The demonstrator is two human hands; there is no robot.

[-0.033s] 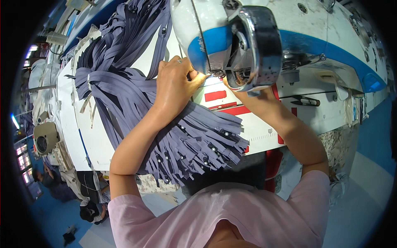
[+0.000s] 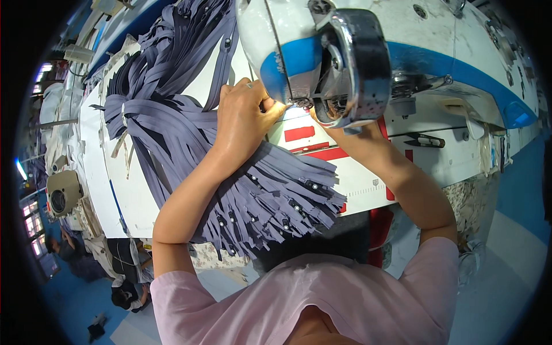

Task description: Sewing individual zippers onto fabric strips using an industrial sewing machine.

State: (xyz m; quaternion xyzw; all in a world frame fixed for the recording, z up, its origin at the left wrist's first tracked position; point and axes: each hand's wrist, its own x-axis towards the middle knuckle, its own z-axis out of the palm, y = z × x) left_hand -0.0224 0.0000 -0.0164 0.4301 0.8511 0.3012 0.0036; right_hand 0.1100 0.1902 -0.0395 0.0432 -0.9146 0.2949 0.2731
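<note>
My left hand (image 2: pixel 244 118) rests at the needle area of a white and blue sewing machine (image 2: pixel 296 57). Its thumb and forefinger are pinched together beside the presser foot; what lies between them is too small to make out. My right hand (image 2: pixel 356 138) reaches in from the other side, its fingers hidden behind the machine's head and chrome lever cover (image 2: pixel 371 63). A large tied bundle of grey-purple zippers (image 2: pixel 178 121) lies left of and under my left forearm, the cut ends with dark sliders fanning toward me. One zipper strip (image 2: pixel 225 69) runs down beside my left hand.
Thread snips (image 2: pixel 424 140) with a dark handle lie on the white table (image 2: pixel 368 198), right of my right forearm. Red markings (image 2: pixel 300 133) show on the machine bed. At far left are a beige machine part (image 2: pixel 63 192), fabric piles and other people (image 2: pixel 123 296).
</note>
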